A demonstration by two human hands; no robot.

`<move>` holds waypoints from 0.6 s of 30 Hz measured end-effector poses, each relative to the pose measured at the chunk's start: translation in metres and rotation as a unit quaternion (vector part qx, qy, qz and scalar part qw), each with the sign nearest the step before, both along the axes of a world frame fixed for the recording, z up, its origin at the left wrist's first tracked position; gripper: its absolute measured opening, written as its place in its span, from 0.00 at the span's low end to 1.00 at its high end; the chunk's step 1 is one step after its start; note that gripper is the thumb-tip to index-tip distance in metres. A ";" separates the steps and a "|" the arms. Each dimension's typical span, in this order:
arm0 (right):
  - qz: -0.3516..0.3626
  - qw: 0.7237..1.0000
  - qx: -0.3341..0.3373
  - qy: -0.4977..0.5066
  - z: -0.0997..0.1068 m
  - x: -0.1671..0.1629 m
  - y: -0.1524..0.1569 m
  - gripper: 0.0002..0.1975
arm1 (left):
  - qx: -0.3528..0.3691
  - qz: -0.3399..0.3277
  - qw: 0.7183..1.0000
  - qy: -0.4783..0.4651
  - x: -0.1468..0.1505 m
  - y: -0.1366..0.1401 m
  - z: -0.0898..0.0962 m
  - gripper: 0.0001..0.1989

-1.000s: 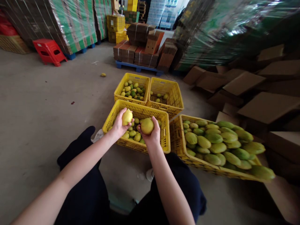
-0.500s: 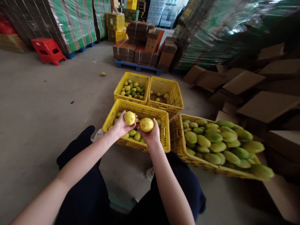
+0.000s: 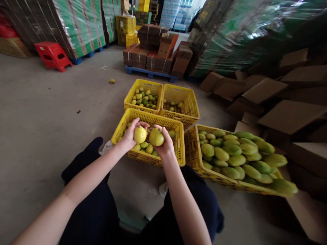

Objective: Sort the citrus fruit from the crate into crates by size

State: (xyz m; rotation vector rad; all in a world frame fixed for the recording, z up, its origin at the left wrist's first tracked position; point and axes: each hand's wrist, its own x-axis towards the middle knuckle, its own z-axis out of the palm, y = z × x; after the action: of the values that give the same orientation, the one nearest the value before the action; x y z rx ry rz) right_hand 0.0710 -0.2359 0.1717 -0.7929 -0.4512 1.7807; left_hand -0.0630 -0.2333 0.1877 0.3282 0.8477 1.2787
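My left hand is closed around a rounded yellow fruit, with its stem end facing up towards me. Close beside it, my right hand grips another yellow-green fruit, thumb along its right side. Whether these are mangoes or small papayas I cannot tell. Both hands hover above the near yellow crate, where more green-yellow fruits lie partly hidden by my hands and the held fruits.
Behind stand a yellow crate of smaller-looking fruits and a yellow crate with several fruits. Long green-yellow fruits heap a crate at right. Flattened cartons, a loaded blue pallet, a red stool and one loose fruit surround these.
Both fruits have been turned in my hands, so their ends now point more upwards. The fingers of my left hand have shifted over the far side of its fruit.
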 end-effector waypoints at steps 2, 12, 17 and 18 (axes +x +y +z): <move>0.015 1.000 0.018 -0.005 0.000 0.001 -0.001 0.13 | 0.029 -0.011 1.000 0.004 -0.001 -0.002 0.001 0.21; 0.190 0.980 0.005 0.062 -0.009 0.009 0.004 0.23 | -0.095 0.046 0.991 -0.084 -0.006 0.003 -0.007 0.18; 0.237 0.967 -0.030 0.090 -0.016 0.008 0.008 0.30 | -0.134 0.064 0.982 -0.113 -0.010 0.003 -0.008 0.18; 0.235 0.967 -0.030 0.093 -0.016 0.007 0.008 0.30 | -0.132 0.059 0.983 -0.114 -0.011 0.003 -0.009 0.18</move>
State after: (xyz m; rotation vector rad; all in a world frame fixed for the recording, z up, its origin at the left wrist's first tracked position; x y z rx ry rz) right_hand 0.0784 -0.2281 0.1559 -0.5800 -0.4897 2.2957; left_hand -0.0741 -0.2300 0.1787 -0.0810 0.8365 1.2674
